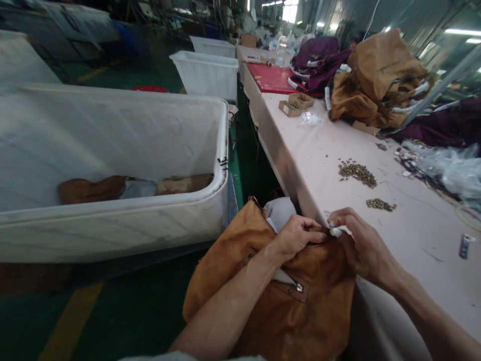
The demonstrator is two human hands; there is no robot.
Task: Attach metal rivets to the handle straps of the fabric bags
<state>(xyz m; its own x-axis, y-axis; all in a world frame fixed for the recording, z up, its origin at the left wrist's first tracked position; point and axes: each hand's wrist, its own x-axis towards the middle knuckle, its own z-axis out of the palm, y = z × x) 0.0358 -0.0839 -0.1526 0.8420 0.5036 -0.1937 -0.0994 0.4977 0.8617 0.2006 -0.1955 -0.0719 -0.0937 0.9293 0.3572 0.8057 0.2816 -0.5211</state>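
Observation:
A tan-brown bag (315, 311) hangs in front of me at the table's edge, with a zipped pocket on its face and grey lining (281, 213) showing at its mouth. My left hand (300, 235) is closed on the bag's top edge, fingers pinched together. Just right of it, my right hand (356, 240) pinches a small piece of white wrapping (341, 230) at the same edge. What lies under the fingertips is partly hidden.
Small brass-coloured metal pieces (358, 173) lie in piles on the pale table (323, 165). Farther back are a small carton (291, 108), brown bags (383, 70) and purple bags (315, 55). A large white bin (180, 215) stands at left, with brown pieces inside.

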